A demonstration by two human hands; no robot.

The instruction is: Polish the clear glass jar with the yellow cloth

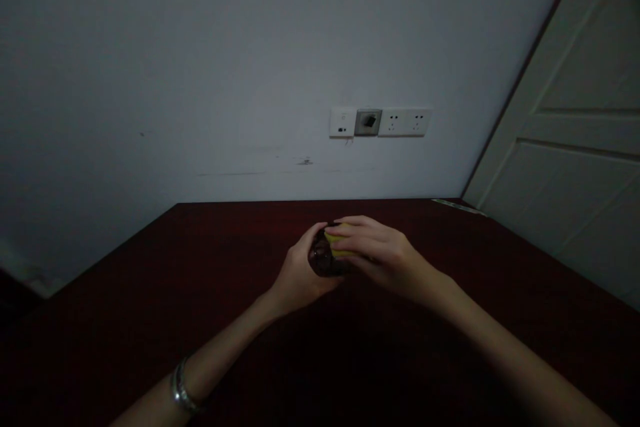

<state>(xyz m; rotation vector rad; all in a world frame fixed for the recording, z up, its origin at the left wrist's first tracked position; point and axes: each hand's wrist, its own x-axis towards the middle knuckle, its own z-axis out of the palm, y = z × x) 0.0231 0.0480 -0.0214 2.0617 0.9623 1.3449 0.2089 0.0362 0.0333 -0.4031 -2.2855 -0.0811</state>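
Observation:
Both of my hands meet over the middle of a dark red table [200,267]. My left hand [297,277] is wrapped round a small dark rounded object [323,259], perhaps a jar or bottle. My right hand [380,253] lies over its top with fingers closed on a yellow part [334,237], possibly a lid or cloth. The light is dim and most of the object is hidden by my fingers. A silver bracelet [183,390] is on my left wrist.
A pale wall rises behind the table, with a row of white sockets and a switch plate [380,122]. A white panelled door [575,160] stands at the right. A thin pale strip [457,205] lies at the table's far right corner.

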